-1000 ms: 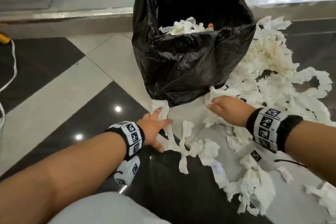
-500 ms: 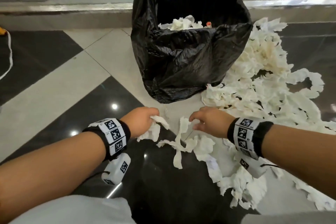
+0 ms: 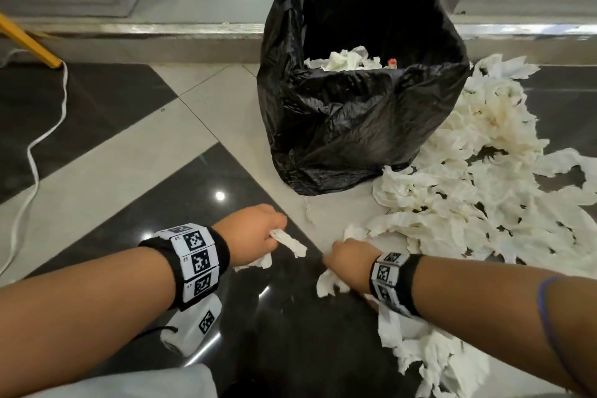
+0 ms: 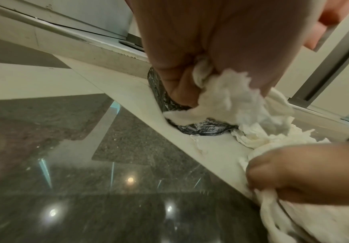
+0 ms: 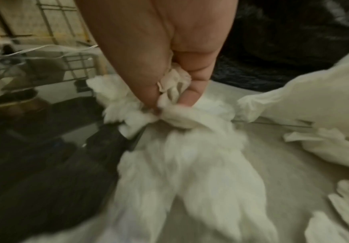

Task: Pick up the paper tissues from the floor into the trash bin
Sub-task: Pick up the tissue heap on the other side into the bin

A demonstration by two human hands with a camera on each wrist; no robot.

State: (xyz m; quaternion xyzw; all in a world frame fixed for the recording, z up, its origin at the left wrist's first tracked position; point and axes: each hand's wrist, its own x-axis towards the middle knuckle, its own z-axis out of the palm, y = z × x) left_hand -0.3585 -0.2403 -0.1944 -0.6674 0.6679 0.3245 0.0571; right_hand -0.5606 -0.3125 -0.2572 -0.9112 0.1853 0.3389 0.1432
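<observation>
Lying in a wide, crumpled drift, the paper tissues (image 3: 478,191) were soft, torn white strips heaped against the right side of the trash bin (image 3: 361,113) and trailing down across the floor (image 3: 113,165) in front of it. More wrinkled tissue showed inside the bin, low behind its near rim. The bin itself was a squarish container wrapped in a glossy, creased black plastic liner.

In front of the bin, the left hand (image 3: 252,233) had its fingers curled tight around a ragged wad of tissue (image 3: 284,245), with a limp strip hanging out of the fist. Just to the right of it, the right hand (image 3: 352,265) was likewise closed around a bunched tissue clump (image 3: 328,283), fluffy torn ends spilling below the fingers. Both wrists wore black bands with square black-and-white printed tags.

The floor was polished stone, dark speckled tiles alternating with pale ones. Far left of the bin lay a thin white cord (image 3: 32,152).
</observation>
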